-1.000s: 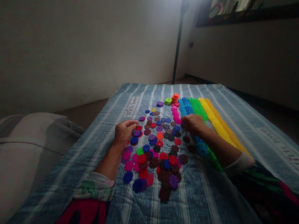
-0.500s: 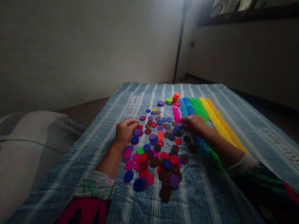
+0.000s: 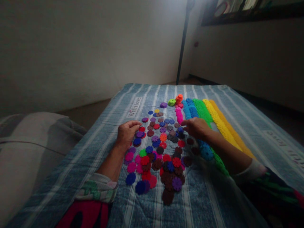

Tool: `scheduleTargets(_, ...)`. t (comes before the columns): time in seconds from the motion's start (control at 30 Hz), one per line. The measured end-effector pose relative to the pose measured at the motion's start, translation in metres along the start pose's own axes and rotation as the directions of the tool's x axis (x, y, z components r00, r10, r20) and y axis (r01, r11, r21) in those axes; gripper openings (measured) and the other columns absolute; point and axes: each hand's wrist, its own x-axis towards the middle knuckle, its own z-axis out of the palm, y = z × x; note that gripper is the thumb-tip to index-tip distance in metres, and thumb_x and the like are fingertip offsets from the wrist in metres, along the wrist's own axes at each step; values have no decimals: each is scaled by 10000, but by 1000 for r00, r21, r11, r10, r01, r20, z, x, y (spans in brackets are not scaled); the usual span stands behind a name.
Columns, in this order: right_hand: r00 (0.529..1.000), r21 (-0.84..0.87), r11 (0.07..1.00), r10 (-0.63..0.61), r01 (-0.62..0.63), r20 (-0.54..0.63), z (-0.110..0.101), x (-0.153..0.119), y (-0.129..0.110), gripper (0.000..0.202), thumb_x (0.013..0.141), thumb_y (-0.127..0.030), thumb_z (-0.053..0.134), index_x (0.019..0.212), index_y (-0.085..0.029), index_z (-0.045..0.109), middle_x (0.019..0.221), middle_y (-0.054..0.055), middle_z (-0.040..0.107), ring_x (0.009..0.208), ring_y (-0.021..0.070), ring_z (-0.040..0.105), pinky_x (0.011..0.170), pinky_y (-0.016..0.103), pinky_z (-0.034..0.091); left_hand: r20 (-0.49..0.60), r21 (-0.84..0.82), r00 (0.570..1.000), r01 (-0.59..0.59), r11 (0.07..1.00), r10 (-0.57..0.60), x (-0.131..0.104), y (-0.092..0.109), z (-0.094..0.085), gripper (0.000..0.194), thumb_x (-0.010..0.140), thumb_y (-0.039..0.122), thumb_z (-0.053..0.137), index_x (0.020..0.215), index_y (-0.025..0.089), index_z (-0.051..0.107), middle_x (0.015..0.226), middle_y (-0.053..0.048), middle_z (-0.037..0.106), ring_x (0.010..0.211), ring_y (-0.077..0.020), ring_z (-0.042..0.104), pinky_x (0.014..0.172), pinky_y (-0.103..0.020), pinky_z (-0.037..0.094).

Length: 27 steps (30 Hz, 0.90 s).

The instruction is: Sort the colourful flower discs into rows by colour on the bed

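Right of centre in the frame, the right hand (image 3: 197, 126) reaches in at the lower end of the pink row (image 3: 179, 115), its fingers bent and a little more spread than a moment ago; whether a piece is between them I cannot tell. The left hand (image 3: 125, 133), left of centre, matches its earlier pose: thumb and forefinger drawn together beside the scattered discs (image 3: 163, 137), with any grip unclear.

The discs lie through the middle and lower middle of the frame, many overlapping, in red, purple, blue, brown and pink (a lone bright green one stands out among them). Their layout looks much the same as a moment ago, so the visible change is mainly in the right hand.

No container shows; the pieces lie directly on the striped cloth (image 3: 95, 142). Right of centre, packed blue rows (image 3: 186, 109), a green row (image 3: 201, 109) and yellow rows (image 3: 219, 123) run side by side, partly behind the right forearm. At upper centre sit a purple stack (image 3: 163, 105), a lime stack (image 3: 171, 102) and an orange stack (image 3: 179, 98).
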Motion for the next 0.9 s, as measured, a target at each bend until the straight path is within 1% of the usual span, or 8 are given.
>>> scheduleTargets(0.13, 992, 50, 992, -121, 119, 42, 1, 6, -3, 378, 881, -218, 547, 1235, -307, 646, 1007, 82, 725, 923, 228, 663, 699, 275, 415, -1, 7, 1000, -8, 1000, 8, 0, 0, 0, 229, 535, 237, 666, 740, 161, 736, 748, -53, 731, 654, -163, 635, 581, -255, 481)
scheduleTargets(0.3, 986, 9, 987, -160, 160, 56, 2, 13, 1, 452, 849, -158, 555, 1267, -314, 625, 997, 94, 723, 919, 238, 665, 667, 274, 403, 6, 29, 1000, -22, 999, 22, 0, 0, -1, 220, 551, 245, 663, 741, 164, 740, 720, -50, 725, 628, -155, 622, 565, -249, 466)
scheduleTargets(0.43, 980, 17, 982, -189, 188, 55, -1, 15, 3, 418, 836, -153, 562, 1213, -306, 659, 953, 74, 726, 890, 219, 660, 641, 258, 381, 6, 18, 1000, -18, 1000, 18, 0, -1, -1, 234, 535, 254, 666, 737, 162, 738, 726, -55, 725, 635, -167, 627, 557, -255, 471)
scheduleTargets(0.57, 984, 57, 982, -178, 178, 6, -3, 14, 4, 327, 819, -141, 568, 1088, -262, 710, 925, 61, 726, 862, 193, 648, 648, 248, 365, 10, 10, 1000, -17, 1000, 17, 0, 0, 0, 235, 529, 258, 668, 732, 161, 738, 717, -49, 724, 631, -162, 627, 557, -247, 472)
scheduleTargets(0.67, 986, 80, 983, -164, 164, -8, -5, 12, 7, 246, 837, -158, 545, 980, -226, 733, 871, 57, 721, 809, 174, 634, 624, 245, 348, 3, 14, 1000, -21, 1000, 21, -1, 1, 0, 231, 530, 252, 665, 729, 160, 739, 715, -45, 725, 627, -156, 624, 567, -244, 471)
scheduleTargets(0.8, 992, 112, 986, -123, 124, -22, -9, 12, 21, 210, 842, -180, 542, 899, -215, 741, 810, 38, 707, 739, 144, 610, 597, 232, 335, 0, 25, 1000, -24, 999, 24, -1, 1, 0, 253, 529, 267, 660, 743, 155, 736, 707, -52, 723, 629, -171, 626, 567, -261, 476)
scheduleTargets(0.9, 998, 121, 991, -57, 61, -35, -10, 13, 35, 183, 839, -209, 567, 890, -206, 743, 829, 43, 705, 741, 146, 610, 587, 227, 333, 10, 37, 1000, -28, 999, 28, -1, 2, 0, 259, 537, 274, 660, 754, 154, 735, 712, -48, 724, 628, -164, 626, 579, -259, 475)
